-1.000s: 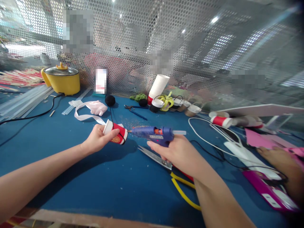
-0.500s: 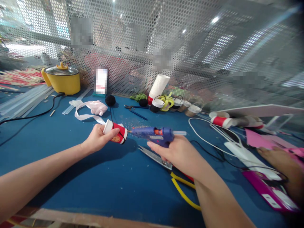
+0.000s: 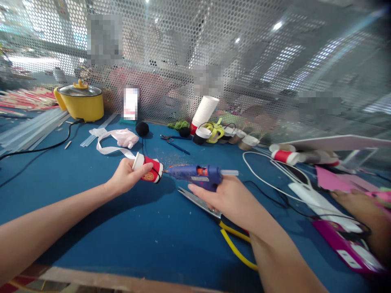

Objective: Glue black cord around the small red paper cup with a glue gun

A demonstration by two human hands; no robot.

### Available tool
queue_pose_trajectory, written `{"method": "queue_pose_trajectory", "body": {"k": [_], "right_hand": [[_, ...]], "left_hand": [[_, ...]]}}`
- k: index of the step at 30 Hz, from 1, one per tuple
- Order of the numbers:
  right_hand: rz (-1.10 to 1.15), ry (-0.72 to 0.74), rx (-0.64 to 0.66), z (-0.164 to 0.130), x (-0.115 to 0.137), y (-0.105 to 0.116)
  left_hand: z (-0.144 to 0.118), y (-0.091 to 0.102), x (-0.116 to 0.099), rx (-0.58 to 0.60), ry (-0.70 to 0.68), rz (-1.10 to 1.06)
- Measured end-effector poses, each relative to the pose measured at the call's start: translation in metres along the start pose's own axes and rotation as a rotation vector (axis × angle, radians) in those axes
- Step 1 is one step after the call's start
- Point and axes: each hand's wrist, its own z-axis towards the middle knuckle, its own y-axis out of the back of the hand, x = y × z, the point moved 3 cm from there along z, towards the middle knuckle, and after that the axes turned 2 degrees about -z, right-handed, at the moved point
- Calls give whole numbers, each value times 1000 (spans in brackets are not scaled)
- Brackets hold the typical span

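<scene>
My left hand point(image 3: 125, 178) grips a small red paper cup point(image 3: 149, 172) with white rims, held sideways above the blue table point(image 3: 128, 240). A black cord loops over the cup. My right hand point(image 3: 224, 196) holds a blue hot glue gun point(image 3: 197, 175) with a clear glue stick in its back. The gun's nozzle points left and touches the cup's right end.
Yellow-handled scissors point(image 3: 214, 215) lie under my right hand. A yellow pot point(image 3: 81, 103), white ribbon point(image 3: 113, 142), black pompom point(image 3: 142, 128), stacked cups point(image 3: 203, 112) and clear glue sticks point(image 3: 30, 130) sit behind. A mesh screen point(image 3: 195, 61) walls the back. Another person's hand point(image 3: 363, 211) rests at right by a pink case.
The cup and the glue gun have shifted slightly left and up together. The nozzle stays against the cup's end.
</scene>
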Motion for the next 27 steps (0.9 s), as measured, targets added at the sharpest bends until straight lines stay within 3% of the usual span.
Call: {"method": "queue_pose_trajectory", "body": {"k": [18,21,25,27], "right_hand": [[-109,92,-15,0,5,-3],[-46,29,12,0,4,-3],[144,-166,-14,2,-4,0],[297,-163,-48,6,-9,2]], "left_hand": [[1,1,-3,-31,38,-9],[1,1,-3,-45,51,-9],[0,0,-6,-73,49,4],[-1,0,-8,-77,33,18]]}}
